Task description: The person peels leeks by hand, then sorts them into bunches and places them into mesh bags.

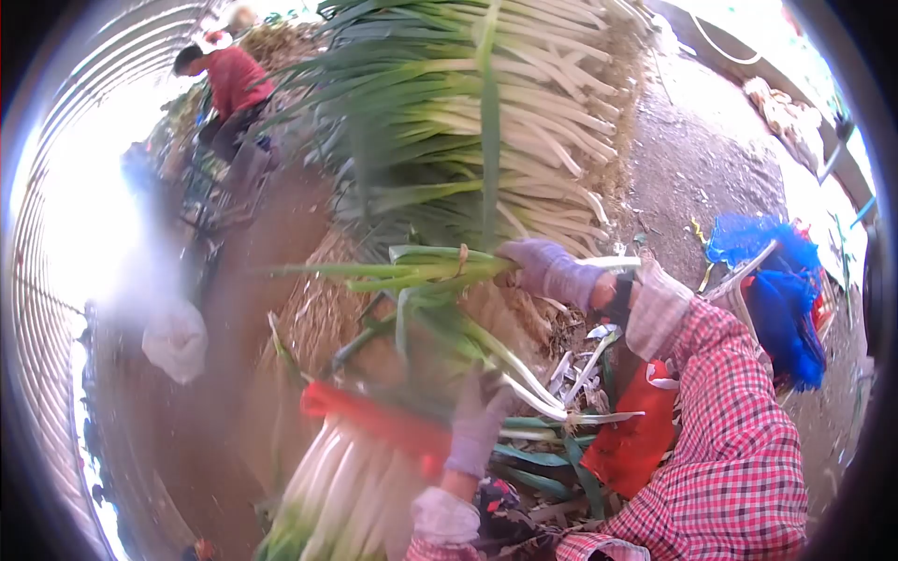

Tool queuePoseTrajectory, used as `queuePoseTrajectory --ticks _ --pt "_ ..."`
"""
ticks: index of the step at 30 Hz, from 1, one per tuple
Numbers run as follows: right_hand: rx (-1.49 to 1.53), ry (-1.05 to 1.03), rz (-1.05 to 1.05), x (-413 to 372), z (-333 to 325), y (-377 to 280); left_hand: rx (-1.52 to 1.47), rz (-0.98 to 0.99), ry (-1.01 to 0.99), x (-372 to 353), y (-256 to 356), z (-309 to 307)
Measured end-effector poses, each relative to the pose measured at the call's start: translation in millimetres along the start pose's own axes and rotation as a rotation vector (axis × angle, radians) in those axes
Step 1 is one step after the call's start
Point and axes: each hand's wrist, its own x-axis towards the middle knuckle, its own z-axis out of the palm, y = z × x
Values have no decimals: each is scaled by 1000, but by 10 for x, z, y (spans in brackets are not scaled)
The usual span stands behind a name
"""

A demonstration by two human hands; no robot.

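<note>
My right hand [554,273], in a light purple glove, is closed around a green onion [421,266]. Its green leaves reach left and its white end shows past my wrist. Lower down is my left hand [479,425], gloved alike, beside the leaves of another green onion [514,365] whose white stalk slants down to the right. Its fingertips are blurred, so I cannot make out whether they grip those leaves. To the left of this hand lies a bundle of green onions [351,477], white stalks uppermost, with a red band [365,416] across it.
A large stack of green onions [486,122] lies ahead. Blue netting [786,309] hangs over a container at the right. Red material [641,430] and peeled scraps [575,374] lie near my right arm. Another person [234,84] in red bends over at the far left.
</note>
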Motion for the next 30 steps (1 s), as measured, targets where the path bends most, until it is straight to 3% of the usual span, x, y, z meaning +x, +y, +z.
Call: queuePoseTrajectory --ticks 1,2,3,5,7,9,11,13,15,18,21,22,23,25,27,28,29,30 --pt "70 -4 31 -165 22 -131 31 62 43 -52 15 4" --pt "135 31 -64 -342 64 -199 59 127 86 -107 28 -6" --pt "276 -72 53 -496 92 -281 87 190 133 -166 36 -22" --pt "553 -267 314 -849 112 -497 31 123 174 -248 38 -105" --pt "748 -289 382 -1228 169 -624 13 189 182 -251 -42 -123" --pt "837 -304 385 -1540 99 -822 28 403 174 -82 -274 -149" --pt "866 -257 360 -1801 32 -933 416 813 93 425 -843 -537" --pt "883 -191 341 -1986 -41 -988 481 758 50 429 -845 -701" --pt "954 -126 425 -2123 83 -682 214 240 34 -16 -397 -627" --pt "1041 -25 607 -2284 44 -527 -173 229 153 -438 -129 -797" --pt "1500 6 856 -2356 262 -174 -346 325 207 -829 -49 -964" --pt "1519 -10 1059 -2387 269 -216 -390 351 234 -918 -74 -1005" --pt "1588 -61 1076 -2506 285 -283 -225 325 189 -938 -145 -1056" --pt "1511 -115 1077 -2762 955 253 102 274 110 -863 -384 -1229" --pt "1255 -47 1018 -3246 1353 162 907 334 -37 -920 -568 -1186" --pt "1381 -92 984 -3455 1528 401 1188 172 -86 -1136 -473 -921" --pt "1585 -140 939 -3422 1567 450 1316 413 -192 -1005 -901 -1021" --pt "1782 -203 902 -3394 1606 498 1440 249 -463 -972 -985 -990"
